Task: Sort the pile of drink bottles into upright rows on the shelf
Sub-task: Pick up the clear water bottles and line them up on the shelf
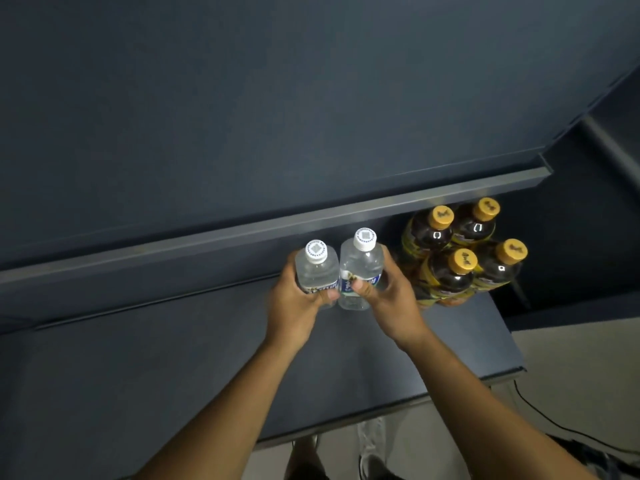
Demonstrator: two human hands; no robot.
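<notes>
Two clear water bottles, the left water bottle [317, 271] and the right water bottle [361, 268], are shown upright and touching on the dark shelf [173, 358]. Each is gripped round its body, by the left hand [294, 306] and the right hand [388, 299] respectively. Just beside them on the right, four dark tea bottles [460, 254] with yellow caps are grouped upright in two rows.

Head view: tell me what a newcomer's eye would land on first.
Two hands meet mid-frame: the left hand grips one white-capped water bottle, and the right hand grips a second water bottle right beside it, both upright at the dark shelf. To their right stand four dark drink bottles with yellow caps, packed two by two at the shelf's right end.
</notes>
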